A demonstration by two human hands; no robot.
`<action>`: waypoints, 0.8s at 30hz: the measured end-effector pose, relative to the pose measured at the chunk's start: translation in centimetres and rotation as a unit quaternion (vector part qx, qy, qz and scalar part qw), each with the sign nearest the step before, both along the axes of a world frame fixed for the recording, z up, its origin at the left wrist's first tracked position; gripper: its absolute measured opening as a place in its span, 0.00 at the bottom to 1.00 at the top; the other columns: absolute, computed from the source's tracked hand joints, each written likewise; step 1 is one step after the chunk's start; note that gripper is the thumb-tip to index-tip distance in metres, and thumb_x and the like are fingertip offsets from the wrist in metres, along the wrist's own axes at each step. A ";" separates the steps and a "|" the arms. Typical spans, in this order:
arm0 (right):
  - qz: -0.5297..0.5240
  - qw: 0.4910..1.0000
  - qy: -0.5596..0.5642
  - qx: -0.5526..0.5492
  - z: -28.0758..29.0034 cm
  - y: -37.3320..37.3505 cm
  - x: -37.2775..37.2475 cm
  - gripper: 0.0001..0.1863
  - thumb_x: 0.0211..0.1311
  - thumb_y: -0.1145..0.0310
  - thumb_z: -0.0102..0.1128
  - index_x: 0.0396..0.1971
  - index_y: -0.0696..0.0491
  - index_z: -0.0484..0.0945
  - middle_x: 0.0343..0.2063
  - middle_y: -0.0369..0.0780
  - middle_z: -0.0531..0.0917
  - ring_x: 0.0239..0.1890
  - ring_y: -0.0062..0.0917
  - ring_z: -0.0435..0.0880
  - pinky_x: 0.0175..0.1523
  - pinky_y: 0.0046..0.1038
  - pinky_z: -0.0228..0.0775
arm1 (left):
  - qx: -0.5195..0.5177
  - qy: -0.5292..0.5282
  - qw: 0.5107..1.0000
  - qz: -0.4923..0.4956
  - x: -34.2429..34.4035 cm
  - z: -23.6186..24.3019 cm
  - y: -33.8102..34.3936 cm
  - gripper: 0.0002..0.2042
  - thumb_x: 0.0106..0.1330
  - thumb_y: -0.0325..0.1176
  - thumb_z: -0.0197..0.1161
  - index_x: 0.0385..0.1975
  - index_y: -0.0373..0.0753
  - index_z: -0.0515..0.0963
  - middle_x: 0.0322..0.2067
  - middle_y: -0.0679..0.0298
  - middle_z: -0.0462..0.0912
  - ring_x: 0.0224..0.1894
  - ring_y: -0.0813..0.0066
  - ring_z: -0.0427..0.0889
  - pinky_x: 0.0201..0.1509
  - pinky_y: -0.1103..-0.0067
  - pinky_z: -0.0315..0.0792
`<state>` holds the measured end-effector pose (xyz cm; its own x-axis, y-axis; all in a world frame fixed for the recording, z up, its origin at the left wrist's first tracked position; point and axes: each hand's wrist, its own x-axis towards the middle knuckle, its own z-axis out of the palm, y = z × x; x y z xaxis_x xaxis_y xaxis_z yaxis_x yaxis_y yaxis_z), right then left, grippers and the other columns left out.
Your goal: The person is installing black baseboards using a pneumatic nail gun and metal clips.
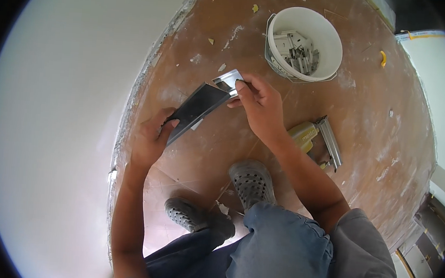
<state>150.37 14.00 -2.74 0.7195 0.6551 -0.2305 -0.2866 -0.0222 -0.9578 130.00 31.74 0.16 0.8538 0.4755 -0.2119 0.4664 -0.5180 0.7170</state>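
My left hand (152, 135) is closed round the lower end of a short dark grey strip (198, 107), its thumb on top. The strip looks like a length of skirting profile and slants up to the right. Pinched in my right hand (263, 104) is a small shiny silver metal piece (228, 81), bent at the edges. It meets the strip's upper end; whether the two are joined I cannot tell. A small pale patch (197, 124) shows at the strip's lower edge. Some of my right fingers are hidden behind the metal piece.
Beyond my right hand stands a white bucket (332, 48) with several small metal pieces (302, 56) inside. A yellow-green nail gun (306, 136) lies on the dusty brown floor (369, 135). A white wall (66, 127) rises close on my left. Small scraps (222, 67) lie about.
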 end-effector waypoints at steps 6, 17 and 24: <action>0.034 0.999 0.021 0.019 1.4 -0.4 -0.6 0.13 0.74 0.70 0.54 0.49 0.65 0.78 0.35 0.43 0.86 0.35 0.21 0.88 0.39 0.22 0.80 | 0.024 -0.012 1.000 0.007 -0.6 -0.2 -0.6 0.11 0.69 0.27 0.64 0.49 0.35 0.78 0.36 0.47 0.84 0.38 0.52 0.86 0.42 0.71 0.76; 0.049 0.999 -0.006 -0.010 1.6 -0.7 -0.3 0.14 0.72 0.69 0.58 0.51 0.62 0.77 0.37 0.43 0.86 0.37 0.20 0.87 0.41 0.23 0.80 | 0.041 -0.025 0.999 -0.013 -0.4 -0.7 -1.3 0.10 0.68 0.26 0.64 0.48 0.35 0.78 0.36 0.47 0.84 0.37 0.50 0.85 0.41 0.70 0.76; 0.044 0.998 -0.043 -0.006 0.6 -1.2 -0.3 0.14 0.69 0.73 0.59 0.52 0.60 0.75 0.38 0.45 0.87 0.40 0.24 0.88 0.46 0.26 0.79 | 0.037 -0.022 0.999 -0.015 -0.4 -0.8 -1.6 0.10 0.69 0.25 0.64 0.48 0.35 0.78 0.35 0.47 0.83 0.35 0.50 0.85 0.39 0.70 0.76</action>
